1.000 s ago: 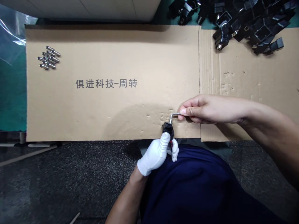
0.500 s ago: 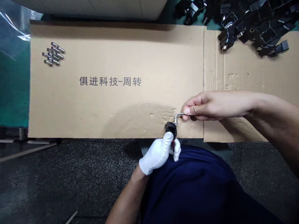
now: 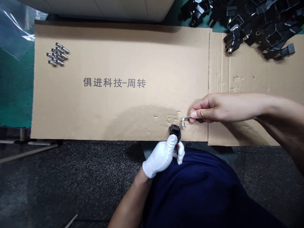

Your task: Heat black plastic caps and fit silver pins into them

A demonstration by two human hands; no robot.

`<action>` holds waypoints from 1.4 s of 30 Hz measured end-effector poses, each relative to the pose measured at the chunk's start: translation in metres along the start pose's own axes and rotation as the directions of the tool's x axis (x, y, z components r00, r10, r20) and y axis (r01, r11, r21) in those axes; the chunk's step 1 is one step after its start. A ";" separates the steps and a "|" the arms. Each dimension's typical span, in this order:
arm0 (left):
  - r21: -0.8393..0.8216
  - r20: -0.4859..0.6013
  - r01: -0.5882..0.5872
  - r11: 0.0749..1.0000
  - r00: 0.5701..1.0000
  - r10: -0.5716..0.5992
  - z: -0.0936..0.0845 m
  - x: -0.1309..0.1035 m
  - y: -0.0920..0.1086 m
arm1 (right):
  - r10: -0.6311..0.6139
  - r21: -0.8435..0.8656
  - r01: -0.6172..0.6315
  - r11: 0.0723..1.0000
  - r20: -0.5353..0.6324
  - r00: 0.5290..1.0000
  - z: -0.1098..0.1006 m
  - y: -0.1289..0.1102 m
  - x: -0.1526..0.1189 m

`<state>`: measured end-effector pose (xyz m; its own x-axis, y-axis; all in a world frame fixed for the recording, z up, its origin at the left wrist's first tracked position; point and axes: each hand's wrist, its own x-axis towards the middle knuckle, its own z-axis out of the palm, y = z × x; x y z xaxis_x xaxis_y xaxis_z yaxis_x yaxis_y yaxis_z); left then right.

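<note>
The left hand (image 3: 158,158), in a white fabric glove, is closed around a black plastic part with a block-shaped head (image 3: 175,129). This part points upward in the view, at the near edge of the flat brown cardboard sheet (image 3: 118,110). A small red detail (image 3: 177,146) is visible between the gloved fingers, but I cannot tell what it is.

The right hand (image 3: 215,109) is bare. Its thumb and fingers are pinched narrow on the long arm of a thin, silver, L-shaped metal tool (image 3: 186,118). The short arm points down, and at its end there is a small shiny metal piece (image 3: 183,126). This piece is just beside the right side of the black head. If they touch each other, I cannot tell.

Compared with 1 second ago, the lower end of the tool is more to the right of the head; at that time it was close at its upper right corner. In my judgement, the tool and the part are now less closely together, while both hands keep their grip.

Further away, near the upper left corner of the cardboard, lies 1 small group of silver metal cylinders (image 3: 57,55). At the upper right there is a heap of black plastic parts (image 3: 257,31), partly on the cardboard and partly on the green tabletop (image 3: 14,85). A clear plastic sheet or bag (image 3: 14,28) lies at the upper left.
</note>
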<state>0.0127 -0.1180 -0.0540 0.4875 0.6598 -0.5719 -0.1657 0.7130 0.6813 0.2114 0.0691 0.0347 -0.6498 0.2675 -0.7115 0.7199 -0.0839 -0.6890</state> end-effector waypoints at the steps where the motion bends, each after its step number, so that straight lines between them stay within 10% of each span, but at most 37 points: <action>1: 0.004 -0.001 0.002 1.000 1.000 -0.002 0.000 0.000 0.000 | -0.007 -0.005 0.007 1.000 -0.003 1.000 0.000 0.001 -0.001; 18: -0.009 0.000 -0.003 1.000 1.000 0.003 -0.002 0.000 -0.002 | 0.044 -0.121 -0.055 0.991 -0.086 0.995 0.004 0.003 -0.015; 42: -0.063 -0.063 0.017 0.998 0.998 -0.021 0.003 -0.001 -0.005 | 0.003 0.156 0.021 0.987 -0.153 0.988 0.017 0.022 -0.028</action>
<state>0.0159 -0.1230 -0.0550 0.4358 0.6583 -0.6138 -0.2114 0.7377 0.6412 0.2413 0.0437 0.0366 -0.6026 0.4114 -0.6839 0.6589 -0.2271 -0.7172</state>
